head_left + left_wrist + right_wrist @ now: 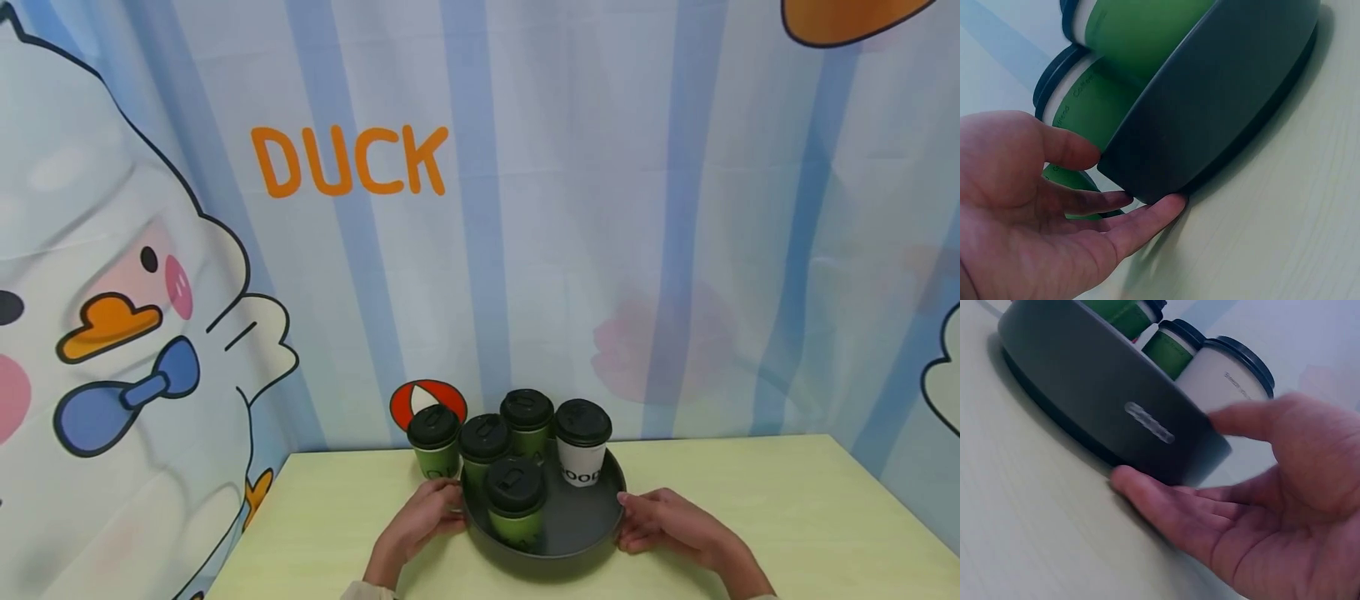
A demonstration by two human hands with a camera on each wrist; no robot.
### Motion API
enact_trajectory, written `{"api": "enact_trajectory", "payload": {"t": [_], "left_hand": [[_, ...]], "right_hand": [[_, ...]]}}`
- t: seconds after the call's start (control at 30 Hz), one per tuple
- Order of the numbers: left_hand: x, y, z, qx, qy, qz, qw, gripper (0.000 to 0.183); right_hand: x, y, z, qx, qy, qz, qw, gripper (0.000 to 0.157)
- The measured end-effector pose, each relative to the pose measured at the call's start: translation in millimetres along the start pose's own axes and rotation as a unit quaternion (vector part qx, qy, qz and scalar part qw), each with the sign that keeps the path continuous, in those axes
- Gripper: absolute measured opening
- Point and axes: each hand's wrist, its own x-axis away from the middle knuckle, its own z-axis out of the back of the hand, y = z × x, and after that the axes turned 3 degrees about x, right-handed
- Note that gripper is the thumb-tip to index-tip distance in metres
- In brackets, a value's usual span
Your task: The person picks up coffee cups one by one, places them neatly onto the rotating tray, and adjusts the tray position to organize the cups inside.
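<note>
A round dark grey pan (pixel 581 525) with a raised wall holds three green paper cups with black lids, the nearest green cup (pixel 516 521) at its front left. A white paper cup (pixel 582 460) with a black lid stands at its back right. My left hand (pixel 423 517) grips the pan's left side, thumb at the rim and fingertips low on the wall. On the opposite side my right hand (pixel 675 529) holds the pan likewise, thumb on the rim, fingers at the bottom edge. Whether the pan is lifted off the table I cannot tell.
Another green cup (pixel 437 458) with a black lid stands outside the pan, just behind my left hand. The pale yellow table (pixel 787 492) ends at the back against a blue striped curtain (pixel 570 208) printed with ducks.
</note>
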Motion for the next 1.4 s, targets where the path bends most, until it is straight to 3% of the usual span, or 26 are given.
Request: {"api": "enact_trajectory", "payload": {"t": [0.13,0.37,0.63,0.9,1.17,1.4], "left_hand": [[-0.8,-0.2,-0.4,0.0,0.004,0.004,1.0,0.044],[-1.0,0.9,-1.1,-0.002,0.008,0.006,0.9999,0.044],[2.2,2.1,-2.5,-0.004,0.011,0.008,0.9999,0.044],[2.0,1.9,-3.0,-0.006,0.011,0.004,0.9999,0.046],[0.2,-0.3,-3.4,-0.011,0.02,0.004,0.9997,0.046],[-0.3,0.7,-1.4,-0.016,0.016,0.004,0.9997,0.046]], "right_hand": [[1.8,-0.2,1.9,-0.005,-0.022,-0.005,1.0,0.047],[-2.7,-1.8,0.5,0.005,0.052,0.005,0.999,0.064],[0.3,0.1,-0.2,-0.003,0.011,-0.016,1.0,0.047],[-1.1,1.4,-0.2,-0.015,0.03,-0.01,0.999,0.058],[1.8,1.4,1.4,-0.02,-0.026,-0.042,0.999,0.045],[0.3,-1.6,-0.1,-0.03,0.013,-0.033,0.999,0.051]]}}
